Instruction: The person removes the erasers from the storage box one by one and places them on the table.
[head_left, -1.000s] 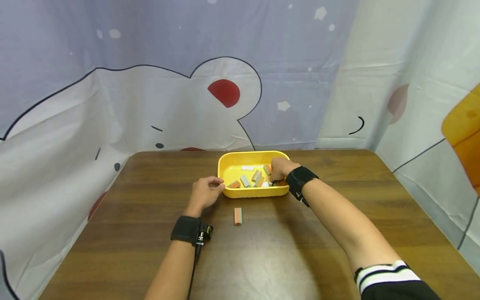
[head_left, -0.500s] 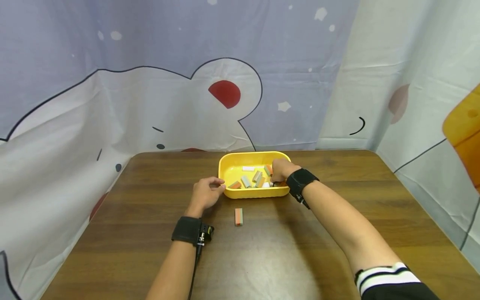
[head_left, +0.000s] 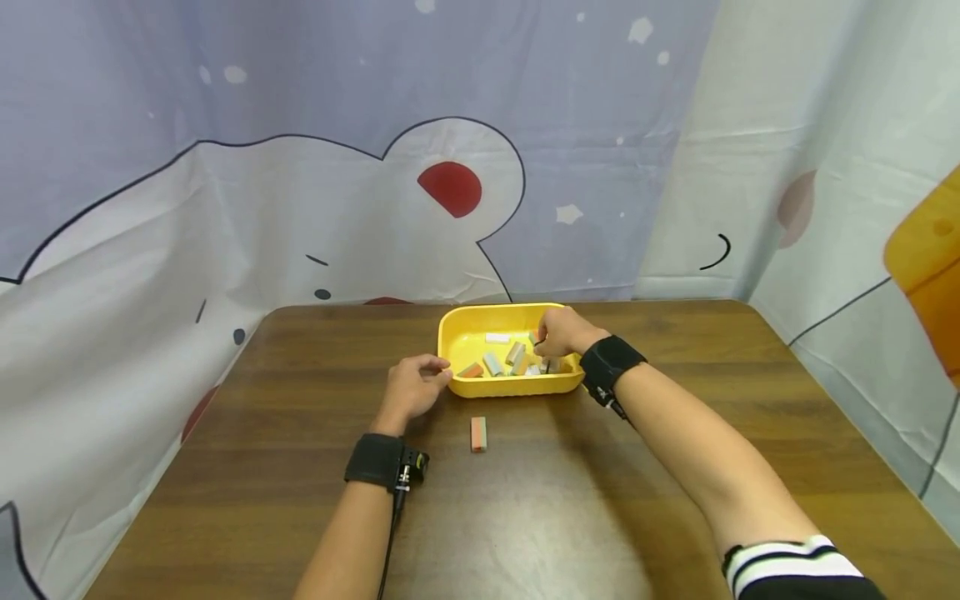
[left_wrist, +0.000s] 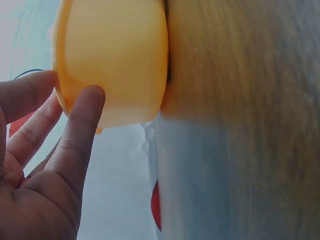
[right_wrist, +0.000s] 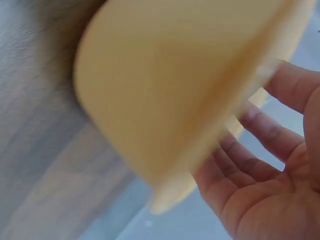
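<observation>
Yellow plastic makes up the tray (head_left: 459,335), which sits on the brown wooden table (head_left: 600,467) near the far edge. I see little blocks (head_left: 504,360) lying loose inside it, some orange, some grey-green, some white.

My right hand (head_left: 561,333) reaches over the right end of the tray and down among the blocks. From the head view its fingers look bent over the pile, but I cannot tell if they pinch a block. The right wrist view shows only the blurred outside wall of the tray and fingers lying loose over its rim.

My left hand (head_left: 414,388) is at the left end of the tray. In the left wrist view the thumb (left_wrist: 82,125) touches the outside wall and the other fingers (left_wrist: 25,95) curl by the rim, so the hand holds the tray lightly at its edge.

One more block (head_left: 477,433), orange and green, lies alone on the table just in front of the tray, between my two arms.

Behind the table hangs a cloth (head_left: 300,192) with a cartoon drawing on it.
</observation>
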